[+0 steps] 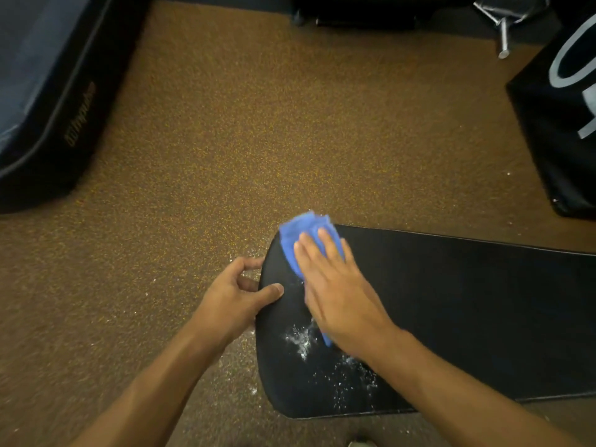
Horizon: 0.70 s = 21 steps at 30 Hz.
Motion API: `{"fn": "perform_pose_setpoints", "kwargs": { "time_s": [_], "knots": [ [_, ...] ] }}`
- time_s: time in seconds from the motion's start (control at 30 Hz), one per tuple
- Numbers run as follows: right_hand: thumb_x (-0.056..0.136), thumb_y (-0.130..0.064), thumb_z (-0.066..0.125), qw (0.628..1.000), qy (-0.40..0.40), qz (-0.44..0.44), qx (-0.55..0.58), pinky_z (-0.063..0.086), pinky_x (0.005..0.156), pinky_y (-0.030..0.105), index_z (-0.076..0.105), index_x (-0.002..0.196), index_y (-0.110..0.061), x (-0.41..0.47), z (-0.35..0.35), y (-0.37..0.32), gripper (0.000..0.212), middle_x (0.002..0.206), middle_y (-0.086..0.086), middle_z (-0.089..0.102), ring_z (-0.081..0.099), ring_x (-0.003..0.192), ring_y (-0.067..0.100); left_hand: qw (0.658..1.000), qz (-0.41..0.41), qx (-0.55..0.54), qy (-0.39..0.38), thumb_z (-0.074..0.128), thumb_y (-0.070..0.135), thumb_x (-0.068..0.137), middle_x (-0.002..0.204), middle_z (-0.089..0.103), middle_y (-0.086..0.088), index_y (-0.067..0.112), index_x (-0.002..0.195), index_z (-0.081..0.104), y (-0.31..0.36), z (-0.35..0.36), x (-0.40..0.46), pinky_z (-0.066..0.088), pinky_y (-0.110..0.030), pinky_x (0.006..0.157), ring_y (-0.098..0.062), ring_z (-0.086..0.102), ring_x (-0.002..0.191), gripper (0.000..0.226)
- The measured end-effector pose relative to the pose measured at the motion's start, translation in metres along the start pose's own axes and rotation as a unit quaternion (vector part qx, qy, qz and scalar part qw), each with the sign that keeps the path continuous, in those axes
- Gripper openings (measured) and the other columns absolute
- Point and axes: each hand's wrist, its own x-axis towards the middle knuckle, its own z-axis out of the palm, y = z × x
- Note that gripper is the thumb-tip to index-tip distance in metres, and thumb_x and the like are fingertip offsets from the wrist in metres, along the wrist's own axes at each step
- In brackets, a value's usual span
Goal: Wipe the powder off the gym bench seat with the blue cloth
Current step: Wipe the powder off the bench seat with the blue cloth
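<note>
Right hand (335, 295): flat, fingers together, pressing cloth (301, 235) on seat (451, 301)
Left hand (233, 296): clamped on seat's end
Powder (301, 341): beside right wrist
Mat (48, 91): reads "impulse"

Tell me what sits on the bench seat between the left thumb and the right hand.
In the head view, only bare black bench seat lies between the left hand and the right hand; the powder sits nearer the camera.
</note>
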Motion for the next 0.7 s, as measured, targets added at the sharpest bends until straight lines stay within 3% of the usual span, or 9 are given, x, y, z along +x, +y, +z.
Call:
{"fn": "perform_pose_setpoints", "kwargs": {
  "time_s": [0.1, 0.2, 0.3, 0.4, 0.53, 0.63, 0.7],
  "knots": [
    [0.097, -0.026, 0.029, 0.999, -0.019, -0.038, -0.003, 0.018, 0.123, 0.05, 0.029, 0.155, -0.011, -0.032, -0.007, 0.033, 0.06, 0.164, 0.006, 0.027, 0.009, 0.154, 0.028, 1.0, -0.005, 0.002, -0.006, 0.083, 0.02, 0.084, 0.067, 0.067, 0.009, 0.03, 0.116, 0.063, 0.001, -0.001, -0.001, 0.058, -0.033, 0.057, -0.01, 0.072, 0.066, 0.039],
    [0.101, -0.02, 0.035, 0.997, -0.01, 0.075, -0.007, 0.011, 0.125, 0.051, 0.025, 0.155, -0.007, -0.002, -0.018, 0.055, 0.057, 0.164, 0.01, 0.023, 0.002, 0.154, 0.031, 1.0, -0.003, 0.014, -0.007, 0.082, 0.023, 0.085, 0.068, 0.069, 0.015, 0.033, 0.116, 0.062, 0.0, -0.002, 0.0, 0.062, -0.039, 0.062, -0.012, 0.075, 0.07, 0.038],
    [0.102, -0.024, 0.03, 0.99, 0.018, 0.137, 0.011, 0.004, 0.123, 0.051, 0.016, 0.157, -0.009, 0.042, -0.013, 0.023, 0.059, 0.166, 0.007, 0.015, -0.002, 0.154, 0.031, 1.0, -0.005, 0.002, -0.003, 0.082, 0.021, 0.085, 0.065, 0.068, 0.016, 0.032, 0.113, 0.063, 0.0, -0.001, 0.0, 0.062, -0.044, 0.066, -0.012, 0.074, 0.067, 0.036],
    [0.099, -0.027, 0.027, 0.999, 0.007, 0.033, -0.001, 0.011, 0.124, 0.053, 0.022, 0.156, -0.007, 0.026, -0.003, -0.006, 0.06, 0.165, 0.009, 0.02, 0.003, 0.154, 0.032, 1.0, -0.007, -0.007, -0.006, 0.082, 0.018, 0.085, 0.062, 0.066, 0.014, 0.028, 0.113, 0.064, 0.002, 0.002, -0.001, 0.06, -0.035, 0.058, -0.007, 0.07, 0.062, 0.034],
    [0.095, -0.027, 0.031, 0.998, -0.026, -0.048, -0.02, 0.02, 0.123, 0.049, 0.031, 0.154, -0.009, -0.033, -0.007, 0.029, 0.061, 0.163, 0.007, 0.029, 0.013, 0.153, 0.029, 0.999, -0.021, -0.035, -0.014, 0.08, 0.016, 0.087, 0.065, 0.069, 0.011, 0.027, 0.114, 0.065, 0.009, 0.001, -0.007, 0.059, -0.028, 0.053, -0.009, 0.073, 0.065, 0.033],
    [0.1, -0.023, 0.028, 0.998, -0.027, 0.045, -0.023, 0.011, 0.125, 0.048, 0.023, 0.156, -0.009, -0.011, -0.015, 0.048, 0.059, 0.165, 0.008, 0.021, 0.003, 0.154, 0.03, 0.998, -0.036, -0.052, -0.01, 0.076, 0.03, 0.09, 0.091, 0.075, 0.0, 0.031, 0.111, 0.068, 0.01, -0.002, -0.008, 0.058, -0.026, 0.056, -0.013, 0.077, 0.079, 0.022],
    [0.102, -0.022, 0.029, 0.993, -0.005, 0.116, -0.007, 0.005, 0.124, 0.05, 0.015, 0.157, -0.009, 0.024, -0.013, 0.031, 0.059, 0.167, 0.007, 0.013, -0.004, 0.154, 0.031, 0.997, -0.043, -0.055, -0.011, 0.069, 0.037, 0.094, 0.097, 0.076, 0.003, 0.035, 0.105, 0.071, 0.011, -0.003, -0.008, 0.056, -0.023, 0.054, -0.011, 0.076, 0.078, 0.012]
  ]
}}
